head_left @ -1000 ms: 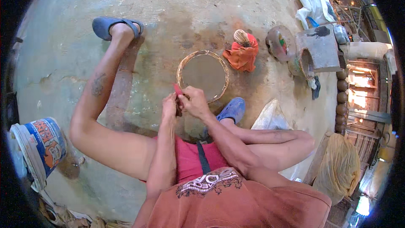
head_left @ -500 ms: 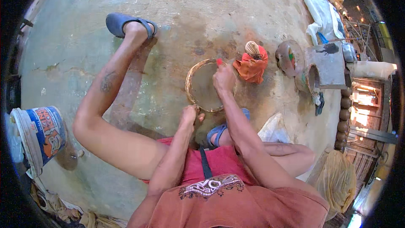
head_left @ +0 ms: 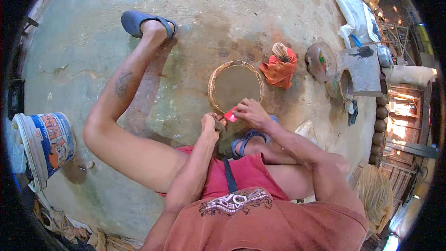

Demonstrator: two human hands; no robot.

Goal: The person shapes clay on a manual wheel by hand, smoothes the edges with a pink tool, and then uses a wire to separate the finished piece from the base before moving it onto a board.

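A tan, mottled round rim (head_left: 212, 86) lies on the floor before me, with a smooth grey-brown surface inside it. At its near edge my left hand (head_left: 209, 123) is closed around a small dark grey lump (head_left: 219, 125), mostly hidden by the fingers. My right hand (head_left: 252, 113) pinches a flat, bright red piece (head_left: 231, 114). The red piece's left end reaches the left hand's fingers, beside the lump. Whether the red piece touches the rim I cannot tell. An orange-red cloth bundle (head_left: 281, 72) stands just right of the rim, with a ribbed tan piece on top.
My bent legs, in blue clogs (head_left: 134, 22), frame the floor around the rim. A white bucket with a blue label (head_left: 55, 142) stands at the left. To the right are a grey box-like block (head_left: 360, 72), a round brownish vessel (head_left: 320, 62) and a white sack (head_left: 353, 14).
My right hand has drawn back from the rim's far right side to its near edge with the red piece. The left hand has turned, showing the grey lump.
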